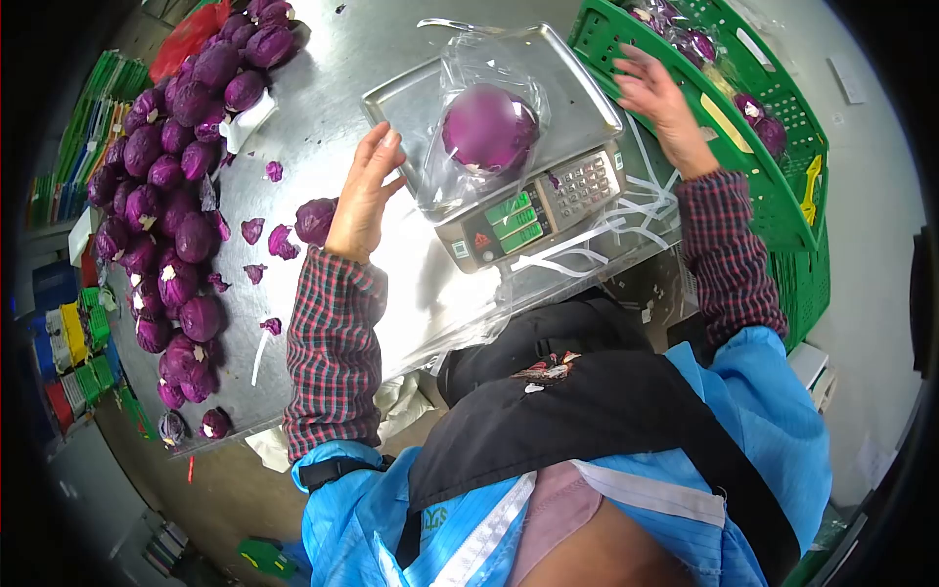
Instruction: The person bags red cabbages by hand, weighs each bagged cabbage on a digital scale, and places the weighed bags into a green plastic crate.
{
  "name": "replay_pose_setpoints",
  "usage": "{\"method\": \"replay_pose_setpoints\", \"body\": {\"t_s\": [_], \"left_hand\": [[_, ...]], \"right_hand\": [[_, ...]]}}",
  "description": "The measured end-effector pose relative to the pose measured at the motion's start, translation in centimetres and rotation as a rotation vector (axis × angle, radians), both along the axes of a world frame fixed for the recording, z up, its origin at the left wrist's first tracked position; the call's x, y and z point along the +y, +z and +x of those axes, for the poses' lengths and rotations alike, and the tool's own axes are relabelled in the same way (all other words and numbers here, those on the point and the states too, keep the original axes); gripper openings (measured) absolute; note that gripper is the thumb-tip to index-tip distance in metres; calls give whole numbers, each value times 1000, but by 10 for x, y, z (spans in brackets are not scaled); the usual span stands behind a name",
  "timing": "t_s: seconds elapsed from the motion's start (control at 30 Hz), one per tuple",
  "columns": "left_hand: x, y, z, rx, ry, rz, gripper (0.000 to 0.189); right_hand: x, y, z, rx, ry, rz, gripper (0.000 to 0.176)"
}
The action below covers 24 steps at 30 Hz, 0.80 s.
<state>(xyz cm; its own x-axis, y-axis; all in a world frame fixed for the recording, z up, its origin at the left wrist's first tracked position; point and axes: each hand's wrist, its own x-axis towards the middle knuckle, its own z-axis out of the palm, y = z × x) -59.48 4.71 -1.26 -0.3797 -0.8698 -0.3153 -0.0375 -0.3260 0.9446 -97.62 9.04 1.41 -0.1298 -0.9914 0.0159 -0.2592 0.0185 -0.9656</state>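
Note:
On the metal pan of a digital scale lies a red cabbage in a clear plastic bag. Green digits glow on the scale's display. My left hand is raised at the pan's left side, fingers apart, holding nothing. Just behind its wrist a loose red cabbage rests on the table. My right hand is off the pan's right side, beside the green crate, with its fingers spread and nothing in them. Neither hand touches the bagged cabbage.
A long pile of red cabbages covers the table's left side, with torn leaves scattered beside it. A green crate holding bagged cabbages stands at the right. White strips lie along the table's front edge. A red bag sits far left.

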Motion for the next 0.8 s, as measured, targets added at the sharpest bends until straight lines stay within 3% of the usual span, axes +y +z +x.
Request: {"method": "replay_pose_setpoints", "body": {"t_s": [0.1,0.17,0.2,0.23,0.27,0.3,0.4,0.43,0.5,0.63,0.7,0.77,0.8], "left_hand": [[-8,-10,-19,-20,-36,46,83],[-11,-25,-34,-35,-11,95,74],[-11,-35,-41,38,-39,147,68],[-17,-35,-55,120,-88,192,62],[-18,-28,-66,122,-64,228,56],[-13,-23,-73,123,-43,267,51],[1,2,-100,250,-53,349,53],[5,13,-118,302,-30,342,55],[11,37,-158,427,-54,322,61],[-5,74,-243,654,-187,294,69],[-16,66,-281,707,-394,251,76],[-20,72,-319,677,-503,249,79],[-17,75,-332,540,-459,226,71]], "right_hand": [[-34,-33,26,58,62,2,75],[-48,-44,50,-79,155,121,79],[-62,-65,56,-5,270,180,82],[-61,-58,71,4,342,174,80],[-60,-46,78,-386,644,255,75],[-57,-44,82,-515,627,326,74],[-63,-36,50,-558,722,437,98],[-62,-24,32,-464,714,417,101],[-62,8,-14,-516,770,301,95],[-69,60,-135,-641,653,179,82],[-48,88,-181,-650,494,158,60],[-57,-11,-278,-775,260,335,60],[-44,-18,-297,-771,62,362,63]]}}
